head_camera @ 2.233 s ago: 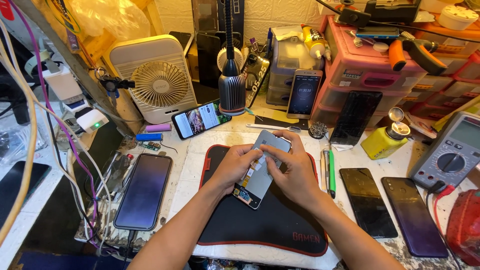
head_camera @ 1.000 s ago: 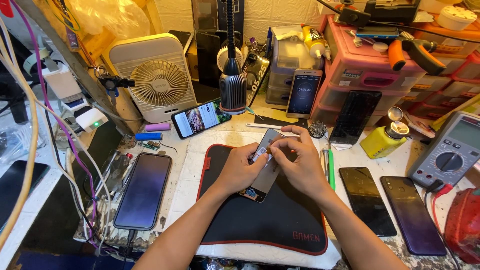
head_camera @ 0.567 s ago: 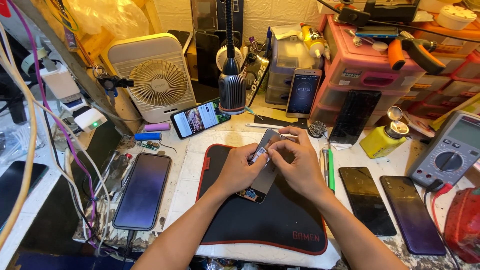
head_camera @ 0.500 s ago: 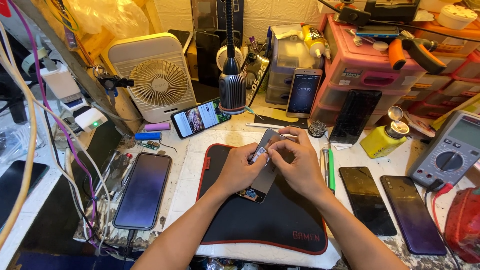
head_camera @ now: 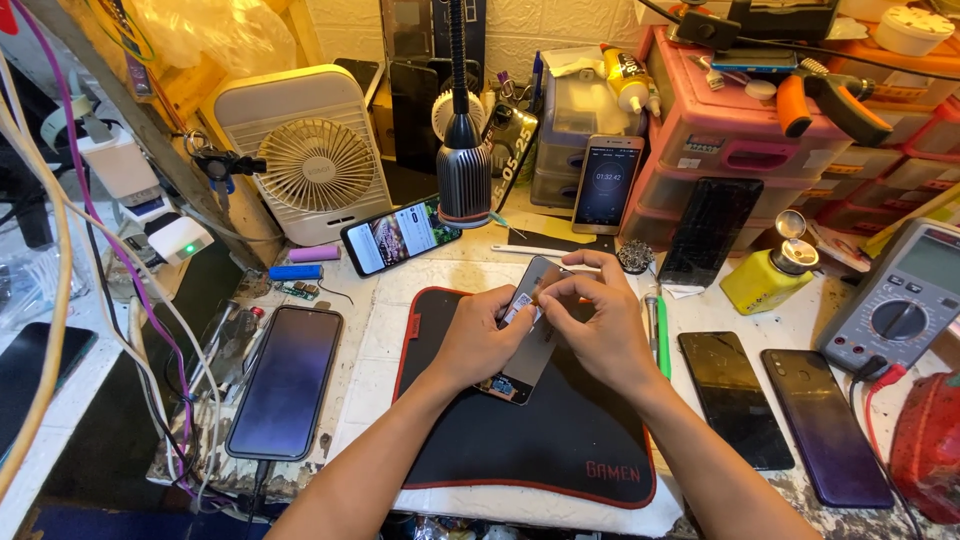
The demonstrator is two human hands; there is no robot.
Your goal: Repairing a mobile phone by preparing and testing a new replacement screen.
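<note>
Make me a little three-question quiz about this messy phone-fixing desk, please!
1. True or false: both hands are touching the opened phone.
2. What lies under the hands: A) a black mat with a red edge, B) a blue towel, C) a wooden tray?
3. What colour is the small bottle beside the grey meter?

Key
1. True. The left hand and the right hand both grip it.
2. A, the black mat.
3. Yellow; the bottle stands just left of the meter.
</note>
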